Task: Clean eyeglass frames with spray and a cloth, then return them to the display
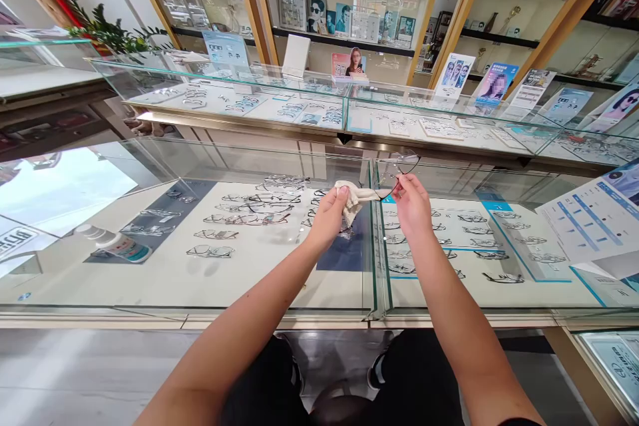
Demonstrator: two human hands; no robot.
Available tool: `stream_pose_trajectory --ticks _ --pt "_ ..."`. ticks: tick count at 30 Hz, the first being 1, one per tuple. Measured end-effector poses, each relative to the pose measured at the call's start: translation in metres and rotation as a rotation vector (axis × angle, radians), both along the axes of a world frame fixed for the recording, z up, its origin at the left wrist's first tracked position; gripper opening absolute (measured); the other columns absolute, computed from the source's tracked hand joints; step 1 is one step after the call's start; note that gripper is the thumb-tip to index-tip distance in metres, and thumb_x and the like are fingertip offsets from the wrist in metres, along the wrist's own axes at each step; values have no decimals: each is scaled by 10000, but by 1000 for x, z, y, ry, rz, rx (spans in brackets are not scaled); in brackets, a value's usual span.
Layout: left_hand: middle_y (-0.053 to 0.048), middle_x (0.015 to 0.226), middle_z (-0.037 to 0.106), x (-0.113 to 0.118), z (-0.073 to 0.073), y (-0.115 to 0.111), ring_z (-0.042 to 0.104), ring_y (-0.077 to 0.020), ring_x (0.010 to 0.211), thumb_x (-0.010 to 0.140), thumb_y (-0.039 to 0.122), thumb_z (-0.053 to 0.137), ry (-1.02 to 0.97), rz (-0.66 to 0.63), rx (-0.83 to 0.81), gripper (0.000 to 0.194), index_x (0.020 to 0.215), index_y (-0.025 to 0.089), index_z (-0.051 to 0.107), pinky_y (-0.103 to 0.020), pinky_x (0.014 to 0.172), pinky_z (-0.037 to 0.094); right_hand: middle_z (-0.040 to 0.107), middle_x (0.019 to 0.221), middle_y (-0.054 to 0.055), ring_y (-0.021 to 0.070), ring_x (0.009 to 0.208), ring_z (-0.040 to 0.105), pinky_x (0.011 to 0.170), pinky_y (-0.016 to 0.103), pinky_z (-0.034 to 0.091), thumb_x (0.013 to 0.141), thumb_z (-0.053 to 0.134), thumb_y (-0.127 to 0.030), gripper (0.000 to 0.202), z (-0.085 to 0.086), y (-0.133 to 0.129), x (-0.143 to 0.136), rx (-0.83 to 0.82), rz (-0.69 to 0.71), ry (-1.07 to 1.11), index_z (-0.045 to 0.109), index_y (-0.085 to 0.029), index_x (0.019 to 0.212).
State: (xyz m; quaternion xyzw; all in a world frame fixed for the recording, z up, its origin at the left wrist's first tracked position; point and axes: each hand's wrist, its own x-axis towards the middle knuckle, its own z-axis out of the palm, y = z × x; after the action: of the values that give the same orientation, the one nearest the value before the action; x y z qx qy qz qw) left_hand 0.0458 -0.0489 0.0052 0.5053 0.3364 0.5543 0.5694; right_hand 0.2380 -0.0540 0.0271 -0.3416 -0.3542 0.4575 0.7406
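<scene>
Glasses (409,172) slant up rightward, just right of the frame's centre, pinched in the right hand (413,203). To their lower left, the left hand (328,214) grips a cloth (352,200) that seems to touch them.

The left hand (327,214) is gripping a pale cloth (352,201); the right hand (413,205) is holding thin-rimmed glasses (408,163); a white bottle (118,244) is resting on the glass worktop (269,283).
</scene>
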Motion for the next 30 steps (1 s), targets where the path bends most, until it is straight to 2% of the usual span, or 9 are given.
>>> stream_pose_trajectory --ticks 4,8,11,14,18,20,22,25,30 --pt "-12 828 681 0 2 -2 605 -153 772 877 760 699 -38 -24 -39 574 950 190 704 -266 742 487 662 857 -4 137 761 590 648 270 452 769 846 -423 239 1 4 10 26 -77 4 713 -249 864" --pt "16 764 618 1 4 -6 553 -131 687 807 749 767 -53 -72 -115 574 880 193 645 -250 665 457 704 925 5 147 809 625 659 275 452 796 819 -413 226 1 7 18 23 -198 -15 682 -249 872" --pt "31 744 591 8 2 -16 540 -117 658 703 701 868 -50 -265 -219 600 877 194 600 -235 629 433 744 994 15 158 839 638 678 285 456 832 779 -413 203 2 7 18 21 -268 -86 671 -246 872" --pt "16 820 644 18 -5 -28 600 -133 728 652 518 945 15 -475 -278 556 960 194 615 -238 678 456 783 1056 23 161 848 640 709 292 461 861 744 -398 182 3 5 15 26 -266 -135 650 -242 855" --pt "7 811 644 28 -16 -38 572 -135 697 703 418 846 151 -608 -329 393 949 184 648 -252 663 411 805 1038 21 167 872 662 750 299 471 883 706 -366 148 2 4 11 25 -231 -172 629 -247 839" --pt "2 734 599 29 -18 -39 517 -138 647 766 467 752 298 -684 -277 316 815 177 635 -273 636 367 804 1001 14 169 871 672 756 303 475 890 689 -353 129 1 4 11 22 -205 -188 630 -252 836" --pt "-10 713 578 27 -16 -39 499 -151 653 856 495 657 477 -736 -94 353 703 183 596 -296 648 359 798 969 10 171 863 676 753 306 480 892 678 -337 106 0 4 10 29 -179 -207 637 -257 837" --pt "-35 817 658 19 -7 -36 562 -178 742 948 485 595 726 -577 254 378 715 191 644 -314 710 398 791 944 10 174 850 676 744 308 489 890 666 -321 89 0 4 9 55 -150 -234 633 -259 836" --pt "-65 1039 748 -1 6 -20 684 -222 958 1015 454 552 738 -15 469 291 1004 218 723 -343 846 515 771 845 6 198 836 678 779 338 513 897 652 -329 143 5 -2 7 125 -51 -264 564 -262 806"
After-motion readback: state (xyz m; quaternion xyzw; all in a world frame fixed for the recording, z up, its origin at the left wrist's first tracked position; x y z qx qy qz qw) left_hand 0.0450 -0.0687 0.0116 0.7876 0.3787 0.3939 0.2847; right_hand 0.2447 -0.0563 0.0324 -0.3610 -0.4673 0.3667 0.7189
